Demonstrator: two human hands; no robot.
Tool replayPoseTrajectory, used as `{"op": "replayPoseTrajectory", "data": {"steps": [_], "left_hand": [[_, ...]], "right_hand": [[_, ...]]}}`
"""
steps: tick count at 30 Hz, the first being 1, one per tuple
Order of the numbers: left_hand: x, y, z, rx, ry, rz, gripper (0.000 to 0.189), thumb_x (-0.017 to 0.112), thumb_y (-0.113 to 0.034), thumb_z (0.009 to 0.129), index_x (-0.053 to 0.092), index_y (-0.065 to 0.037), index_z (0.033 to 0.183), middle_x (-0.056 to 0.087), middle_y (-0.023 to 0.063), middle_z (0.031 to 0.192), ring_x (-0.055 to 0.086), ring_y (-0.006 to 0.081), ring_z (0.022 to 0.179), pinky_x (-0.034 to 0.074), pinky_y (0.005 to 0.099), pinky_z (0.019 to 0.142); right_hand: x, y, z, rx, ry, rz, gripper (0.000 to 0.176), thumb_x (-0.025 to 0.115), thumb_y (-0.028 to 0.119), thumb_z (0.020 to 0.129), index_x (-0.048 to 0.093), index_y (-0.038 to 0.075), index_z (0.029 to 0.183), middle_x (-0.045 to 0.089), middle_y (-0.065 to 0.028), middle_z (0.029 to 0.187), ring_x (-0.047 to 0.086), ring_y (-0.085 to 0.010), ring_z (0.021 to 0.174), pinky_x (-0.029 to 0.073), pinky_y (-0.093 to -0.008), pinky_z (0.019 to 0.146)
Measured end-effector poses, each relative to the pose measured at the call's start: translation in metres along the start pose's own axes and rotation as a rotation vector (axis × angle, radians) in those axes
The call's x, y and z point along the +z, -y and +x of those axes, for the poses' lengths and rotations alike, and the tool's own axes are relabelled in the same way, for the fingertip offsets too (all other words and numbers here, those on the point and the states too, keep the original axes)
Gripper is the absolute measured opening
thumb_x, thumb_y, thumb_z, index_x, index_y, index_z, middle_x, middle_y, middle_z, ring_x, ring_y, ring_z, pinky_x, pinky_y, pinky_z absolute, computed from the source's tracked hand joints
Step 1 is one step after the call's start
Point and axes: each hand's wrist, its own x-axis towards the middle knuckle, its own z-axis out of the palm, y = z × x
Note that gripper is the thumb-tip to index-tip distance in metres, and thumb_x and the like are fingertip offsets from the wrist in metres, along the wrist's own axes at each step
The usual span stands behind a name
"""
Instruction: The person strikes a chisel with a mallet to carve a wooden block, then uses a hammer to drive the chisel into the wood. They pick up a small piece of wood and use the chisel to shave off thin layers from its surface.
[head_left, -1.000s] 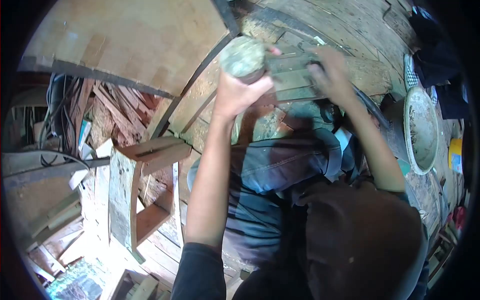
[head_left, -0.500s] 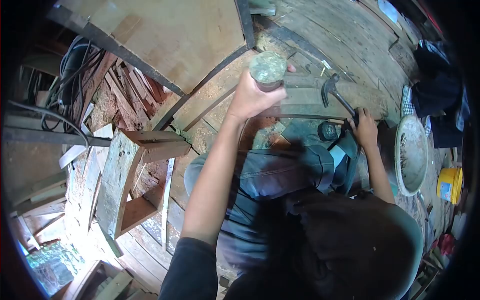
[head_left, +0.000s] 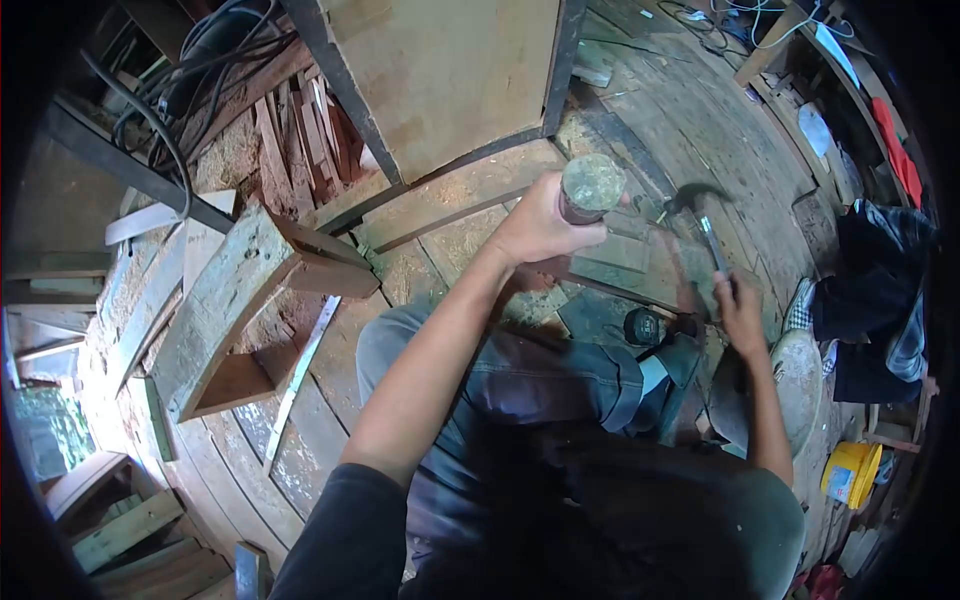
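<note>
My left hand point(head_left: 535, 225) is wrapped round a thick, dark cylindrical piece with a round, worn, greenish-grey flat top point(head_left: 593, 182); its lower end is hidden by the hand and the viewing angle. Over to the right, my right hand point(head_left: 742, 318) grips the handle of a claw hammer point(head_left: 712, 243), whose blurred head is raised to the right of the round top and apart from it. Beneath my left hand lies a wooden board point(head_left: 610, 250) on the plank floor. A round black object point(head_left: 643, 326) sits by my bent leg.
An angled wooden frame point(head_left: 230, 310) stands at the left, near scrap strips point(head_left: 300, 150) and sawdust. A large panel point(head_left: 450, 80) rises ahead. To the right are a dusty basin point(head_left: 798, 390), a yellow bucket point(head_left: 850, 473) and hanging dark clothes point(head_left: 875, 270).
My right hand has lifted the hammer from low beside the board, and its head is now blurred by motion. My left hand keeps its hold on the cylindrical piece. The camera view has shifted.
</note>
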Motion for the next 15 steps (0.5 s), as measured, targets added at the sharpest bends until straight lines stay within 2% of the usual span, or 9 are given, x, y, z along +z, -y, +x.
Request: {"op": "replayPoseTrajectory", "data": {"steps": [1, 4, 6, 8, 10, 11, 12, 14, 15], "left_hand": [[0.001, 0.000, 0.000, 0.017, -0.006, -0.035, 0.037, 0.070, -0.003, 0.072, 0.069, -0.001, 0.109, 0.070, 0.0027, 0.103, 0.062, 0.0101, 0.097, 0.049, 0.0270, 0.092], [0.005, 0.002, -0.003, 0.049, -0.011, -0.151, 0.036, 0.070, -0.003, 0.073, 0.068, -0.001, 0.109, 0.070, 0.0018, 0.104, 0.062, 0.0101, 0.097, 0.049, 0.0266, 0.091], [0.001, -0.001, -0.001, 0.038, -0.016, -0.039, 0.035, 0.069, -0.003, 0.073, 0.069, -0.001, 0.108, 0.069, 0.0014, 0.105, 0.063, 0.0103, 0.097, 0.049, 0.0271, 0.091], [-0.003, 0.000, -0.002, 0.022, 0.000, 0.070, 0.035, 0.068, -0.003, 0.073, 0.069, -0.002, 0.108, 0.069, 0.0014, 0.105, 0.062, 0.0104, 0.097, 0.049, 0.0274, 0.091], [-0.002, -0.003, -0.001, 0.059, -0.012, 0.074, 0.036, 0.068, -0.003, 0.071, 0.069, -0.003, 0.107, 0.069, 0.0010, 0.105, 0.061, 0.0101, 0.097, 0.049, 0.0275, 0.091], [-0.001, -0.004, -0.002, 0.030, -0.010, 0.046, 0.035, 0.068, -0.002, 0.071, 0.069, -0.003, 0.106, 0.068, 0.0013, 0.103, 0.061, 0.0101, 0.097, 0.048, 0.0274, 0.091], [-0.001, -0.004, 0.000, 0.031, -0.006, 0.048, 0.035, 0.068, -0.002, 0.071, 0.069, -0.003, 0.106, 0.068, 0.0013, 0.103, 0.061, 0.0101, 0.097, 0.048, 0.0274, 0.091], [-0.001, 0.000, -0.001, 0.034, -0.009, -0.005, 0.034, 0.068, -0.002, 0.071, 0.069, -0.004, 0.105, 0.068, 0.0013, 0.103, 0.061, 0.0099, 0.095, 0.049, 0.0274, 0.090], [-0.001, 0.002, -0.004, 0.014, -0.025, -0.002, 0.034, 0.068, -0.002, 0.071, 0.069, -0.004, 0.105, 0.068, 0.0013, 0.103, 0.061, 0.0099, 0.095, 0.049, 0.0274, 0.090]], "right_hand": [[-0.019, 0.037, -0.004, 0.019, -0.003, 0.082, 0.039, 0.049, 0.033, 0.106, 0.057, -0.001, 0.088, 0.052, -0.0051, 0.066, 0.048, -0.0143, 0.057, 0.039, -0.0337, 0.053], [-0.063, 0.117, -0.018, -0.011, -0.128, 0.383, 0.033, 0.045, 0.034, 0.108, 0.056, 0.005, 0.095, 0.045, 0.0044, 0.064, 0.040, -0.0036, 0.050, 0.031, -0.0214, 0.044], [-0.091, 0.160, -0.020, -0.182, -0.043, 0.462, 0.031, 0.044, 0.033, 0.108, 0.054, 0.005, 0.107, 0.041, 0.0055, 0.061, 0.035, -0.0019, 0.049, 0.026, -0.0199, 0.043], [-0.113, 0.169, -0.019, -0.171, 0.127, 0.408, 0.029, 0.049, 0.030, 0.107, 0.057, 0.002, 0.106, 0.043, 0.0036, 0.060, 0.035, -0.0030, 0.048, 0.027, -0.0213, 0.044], [-0.125, 0.192, -0.018, -0.313, 0.092, -0.070, 0.028, 0.056, 0.026, 0.104, 0.060, -0.001, 0.108, 0.050, -0.0001, 0.064, 0.041, -0.0048, 0.053, 0.030, -0.0227, 0.048], [-0.129, 0.193, -0.016, -0.738, -0.151, -0.440, 0.030, 0.061, 0.024, 0.100, 0.063, -0.003, 0.113, 0.058, -0.0034, 0.072, 0.052, -0.0098, 0.061, 0.037, -0.0237, 0.054], [-0.144, 0.185, -0.013, -0.770, -0.219, -0.564, 0.033, 0.059, 0.026, 0.102, 0.064, -0.001, 0.120, 0.062, -0.0051, 0.077, 0.058, -0.0155, 0.068, 0.042, -0.0239, 0.059], [-0.155, 0.185, -0.010, -0.343, -0.489, 0.032, 0.034, 0.057, 0.027, 0.103, 0.063, -0.001, 0.121, 0.065, -0.0077, 0.082, 0.064, -0.0187, 0.073, 0.046, -0.0235, 0.063], [-0.171, 0.202, -0.001, -0.342, -0.466, 0.042, 0.034, 0.057, 0.027, 0.103, 0.063, -0.001, 0.121, 0.065, -0.0077, 0.082, 0.064, -0.0187, 0.073, 0.046, -0.0235, 0.063]]}}
